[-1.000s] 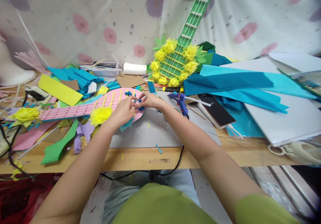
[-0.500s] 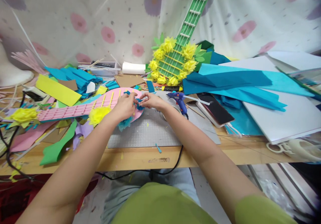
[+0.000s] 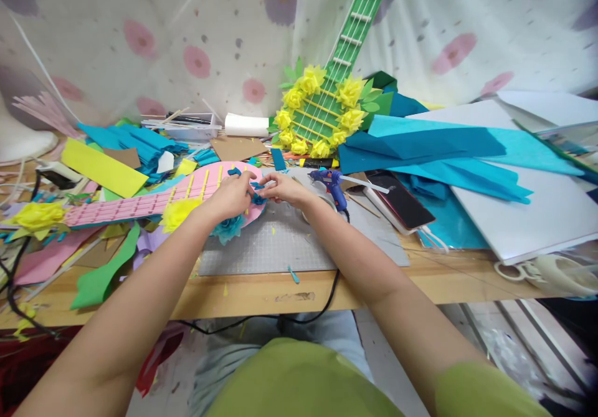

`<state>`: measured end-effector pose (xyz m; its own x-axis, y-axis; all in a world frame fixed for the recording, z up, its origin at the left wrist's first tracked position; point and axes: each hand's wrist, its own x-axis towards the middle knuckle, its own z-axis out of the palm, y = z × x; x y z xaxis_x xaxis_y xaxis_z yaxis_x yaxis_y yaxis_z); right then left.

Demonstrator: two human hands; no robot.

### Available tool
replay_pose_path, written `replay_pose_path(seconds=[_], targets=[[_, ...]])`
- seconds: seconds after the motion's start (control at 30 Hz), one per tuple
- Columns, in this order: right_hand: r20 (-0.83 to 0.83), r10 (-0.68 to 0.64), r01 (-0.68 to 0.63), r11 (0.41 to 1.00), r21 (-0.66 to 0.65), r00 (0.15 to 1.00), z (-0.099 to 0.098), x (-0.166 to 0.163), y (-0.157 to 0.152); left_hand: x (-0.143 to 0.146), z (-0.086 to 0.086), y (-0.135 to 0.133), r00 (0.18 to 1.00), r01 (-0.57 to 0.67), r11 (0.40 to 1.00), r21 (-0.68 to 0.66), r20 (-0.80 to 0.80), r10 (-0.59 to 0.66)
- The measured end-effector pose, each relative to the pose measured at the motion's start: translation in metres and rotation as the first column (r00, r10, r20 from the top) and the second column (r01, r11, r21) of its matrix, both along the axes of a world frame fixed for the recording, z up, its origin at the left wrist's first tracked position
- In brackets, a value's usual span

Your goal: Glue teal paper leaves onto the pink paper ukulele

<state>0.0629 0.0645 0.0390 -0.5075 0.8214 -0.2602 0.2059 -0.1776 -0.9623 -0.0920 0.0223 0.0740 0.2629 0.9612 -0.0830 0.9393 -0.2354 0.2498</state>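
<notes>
A pink paper guitar [image 3: 140, 202] lies across the table with a yellow paper flower [image 3: 180, 213] and a teal paper flower [image 3: 228, 228] at its body. My left hand [image 3: 231, 196] and my right hand [image 3: 280, 187] meet over the guitar's round body. Both pinch a small blue paper piece [image 3: 256, 192] between their fingertips, fingers closed on it. Another small blue piece [image 3: 234, 171] sits on the pink body just beyond the hands.
A blue glue gun [image 3: 332, 184] lies right of my hands, a phone [image 3: 400, 200] beside it. A green paper guitar [image 3: 327, 102] with yellow flowers leans at the back. Teal paper sheets [image 3: 434, 155], white boards [image 3: 537, 211], a grey cutting mat [image 3: 275, 245] and coloured scraps crowd the table.
My hands stay together over the pink guitar's body; the left fingers have closed in on the blue piece. The camera has tilted slightly.
</notes>
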Motion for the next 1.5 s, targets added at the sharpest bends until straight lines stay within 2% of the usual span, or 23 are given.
replay_pose_path(seconds=[0.17,0.27,0.43,0.53,0.9,1.03,1.23,1.5], targets=[[0.033,-0.026,0.022,0.994,0.105,0.999,0.000,0.008,-0.004,-0.001,0.001,0.001,0.999,-0.027,0.999,-0.031,0.043,0.029],[0.001,0.029,-0.029,0.981,0.190,1.000,-0.007,0.011,-0.004,-0.001,0.001,0.003,0.995,-0.040,0.996,-0.076,0.086,0.046],[0.083,0.051,-0.079,0.919,0.386,0.995,-0.018,0.008,-0.004,-0.003,0.001,0.005,0.992,-0.022,0.992,-0.126,0.118,0.037],[0.133,0.043,-0.098,0.891,0.443,0.990,-0.017,0.005,-0.006,-0.003,0.002,0.006,0.993,-0.014,0.991,-0.137,0.114,0.030],[0.077,0.041,-0.071,0.899,0.432,0.996,-0.019,0.006,-0.010,-0.002,0.007,0.012,0.999,-0.040,0.985,-0.169,0.015,0.043],[0.071,0.044,-0.070,0.903,0.423,0.996,-0.020,0.006,-0.009,-0.002,0.009,0.011,0.995,-0.057,0.974,-0.221,0.068,0.074],[0.024,0.045,-0.051,0.912,0.408,0.999,-0.024,0.006,-0.004,-0.008,0.013,0.011,0.986,-0.036,0.977,-0.209,0.152,0.069],[-0.029,0.060,-0.042,0.907,0.419,0.998,-0.024,0.007,-0.004,-0.009,0.018,0.009,0.984,-0.052,0.978,-0.200,0.158,0.084]])
